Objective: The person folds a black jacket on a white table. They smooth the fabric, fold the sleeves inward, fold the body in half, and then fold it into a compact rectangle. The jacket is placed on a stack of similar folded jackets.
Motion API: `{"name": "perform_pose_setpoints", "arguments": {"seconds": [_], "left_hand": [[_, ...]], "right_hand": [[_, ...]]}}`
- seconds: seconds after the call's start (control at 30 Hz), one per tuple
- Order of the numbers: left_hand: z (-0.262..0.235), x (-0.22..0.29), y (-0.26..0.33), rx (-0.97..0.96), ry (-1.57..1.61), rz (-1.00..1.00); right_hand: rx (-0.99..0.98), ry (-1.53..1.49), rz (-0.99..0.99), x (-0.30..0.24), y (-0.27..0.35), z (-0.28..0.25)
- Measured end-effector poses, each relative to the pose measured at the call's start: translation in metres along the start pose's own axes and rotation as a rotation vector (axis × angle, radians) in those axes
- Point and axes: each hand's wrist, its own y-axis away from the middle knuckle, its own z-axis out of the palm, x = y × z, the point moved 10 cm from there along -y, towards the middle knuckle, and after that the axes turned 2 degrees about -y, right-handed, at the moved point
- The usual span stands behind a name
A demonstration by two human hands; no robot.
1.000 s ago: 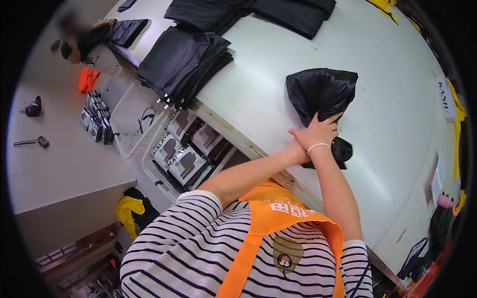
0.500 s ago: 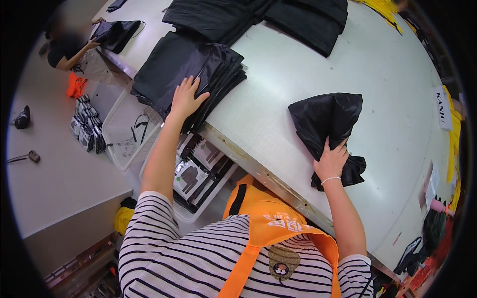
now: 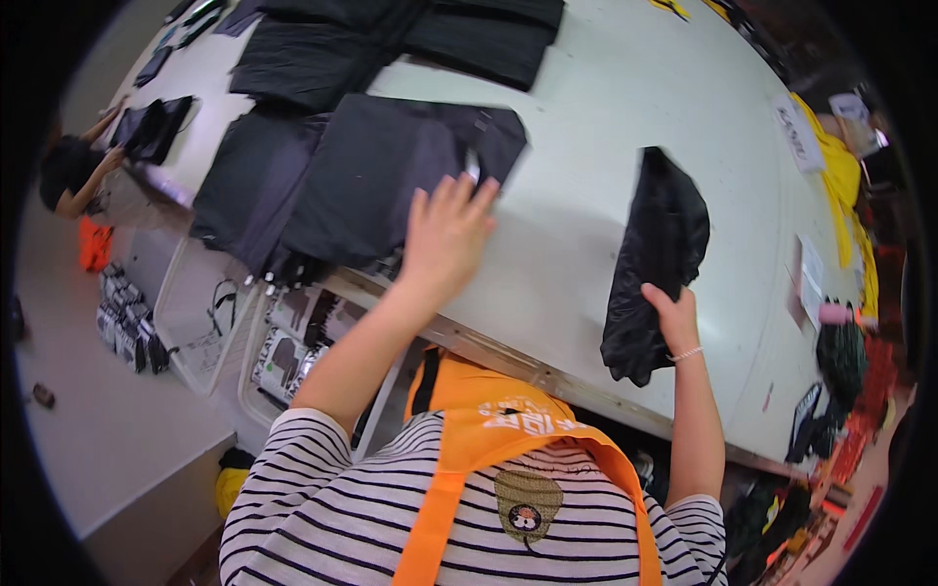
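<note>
My left hand [image 3: 445, 234] lies flat with spread fingers on the near corner of a black garment [image 3: 381, 176] that tops a stack at the left edge of the white table [image 3: 576, 244]. My right hand [image 3: 672, 314] grips the lower end of a folded black garment [image 3: 657, 256] lying lengthwise on the table near its front edge. I wear a striped shirt and an orange apron.
More black garment stacks [image 3: 459, 29] lie at the table's far side. Yellow cloth [image 3: 840, 166] and paper slips [image 3: 809, 273] sit at the right. Clear bins [image 3: 210, 322] with packaged items stand below the table on the left. Another person [image 3: 78, 176] works at far left.
My left hand has slid along the stack, pulling the top black garment toward me onto the table. My right hand has dragged the folded garment rightward, now stretched out lengthwise.
</note>
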Motion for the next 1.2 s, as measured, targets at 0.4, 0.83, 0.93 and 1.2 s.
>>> {"name": "perform_pose_setpoints", "arguments": {"seconds": [0.4, 0.83, 0.93, 1.2], "left_hand": [[0.146, 0.17, 0.066, -0.208, 0.549, 0.206], [0.176, 0.151, 0.057, -0.179, 0.567, 0.34], [0.188, 0.137, 0.044, -0.307, 0.687, 0.181], [0.138, 0.135, -0.01, -0.526, 1.083, 0.108]], "right_hand": [[0.467, -0.324, 0.159, 0.099, 0.154, -0.147], [-0.06, 0.42, -0.08, 0.039, 0.168, -0.061], [-0.177, 0.454, -0.096, 0.051, 0.169, -0.042], [-0.8, 0.572, -0.289, 0.016, 0.145, 0.069]]}}
